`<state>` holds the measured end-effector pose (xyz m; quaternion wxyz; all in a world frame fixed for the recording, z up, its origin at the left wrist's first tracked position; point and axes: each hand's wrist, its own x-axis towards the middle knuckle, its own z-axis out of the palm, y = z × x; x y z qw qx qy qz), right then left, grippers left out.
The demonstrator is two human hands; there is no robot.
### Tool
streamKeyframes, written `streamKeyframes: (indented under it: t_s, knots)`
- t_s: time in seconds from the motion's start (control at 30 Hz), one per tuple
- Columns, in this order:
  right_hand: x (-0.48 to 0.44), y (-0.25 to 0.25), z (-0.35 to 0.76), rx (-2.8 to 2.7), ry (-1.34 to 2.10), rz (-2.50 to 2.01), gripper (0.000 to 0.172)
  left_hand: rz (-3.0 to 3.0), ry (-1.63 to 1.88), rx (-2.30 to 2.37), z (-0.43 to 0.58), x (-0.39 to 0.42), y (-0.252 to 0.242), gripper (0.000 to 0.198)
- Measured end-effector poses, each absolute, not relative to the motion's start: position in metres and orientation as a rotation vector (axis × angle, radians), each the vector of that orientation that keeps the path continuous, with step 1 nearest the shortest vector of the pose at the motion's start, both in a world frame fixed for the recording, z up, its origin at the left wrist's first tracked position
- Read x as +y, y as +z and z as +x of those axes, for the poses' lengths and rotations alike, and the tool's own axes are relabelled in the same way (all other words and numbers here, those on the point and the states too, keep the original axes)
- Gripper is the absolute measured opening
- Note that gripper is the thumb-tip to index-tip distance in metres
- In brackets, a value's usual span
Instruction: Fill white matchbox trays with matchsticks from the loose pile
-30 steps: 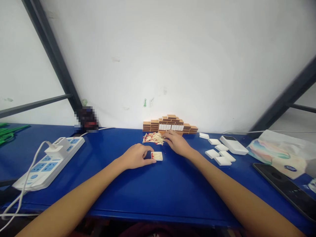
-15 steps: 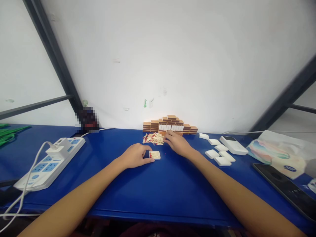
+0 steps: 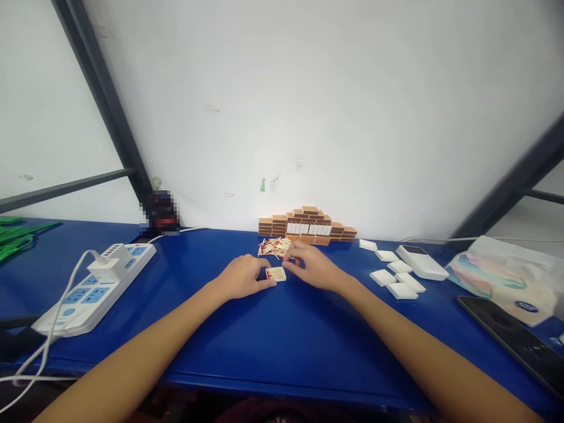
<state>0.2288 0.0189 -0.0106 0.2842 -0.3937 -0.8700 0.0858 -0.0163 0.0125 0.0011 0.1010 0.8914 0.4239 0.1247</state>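
A small white matchbox tray (image 3: 276,274) lies on the blue table with red-tipped matches inside. My left hand (image 3: 244,276) grips its left end between thumb and fingers. Just right of the tray, my right hand (image 3: 314,266) hovers with thumb and fingertips drawn together, perhaps around a match too small to make out. Behind the tray spreads a loose pile of matches (image 3: 272,247), its right side partly hidden by my right hand. Stacked matchbox sleeves (image 3: 308,221) with brown sides stand against the wall, with a row of white pieces at their front.
Several white matchbox trays (image 3: 403,290) lie to the right, beside a white device with a dark screen (image 3: 422,262). Further right are a phone (image 3: 511,335) and a plastic package (image 3: 506,282). On the left sits a power strip (image 3: 94,294) with a plugged-in charger and cables.
My right hand has drawn back from the match pile toward the tray. My left hand stays on the tray. The view has shifted slightly.
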Motion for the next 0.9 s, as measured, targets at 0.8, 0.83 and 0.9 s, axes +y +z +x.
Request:
streamKeyframes:
  t_s: [0.8, 0.83, 0.9]
  knots:
    - [0.055, -0.021, 0.215, -2.344, -0.33, -1.566, 0.026, 2.723, 0.342, 1.187, -0.015, 0.013, 0.002, 0.038]
    - [0.054, -0.021, 0.216, -2.34, -0.328, -1.559, 0.026, 2.721, 0.343, 1.188, -0.016, 0.014, 0.002, 0.038]
    - [0.052, -0.021, 0.219, -2.335, -0.309, -1.544, 0.025, 2.715, 0.348, 1.198, -0.017, 0.015, 0.001, 0.039]
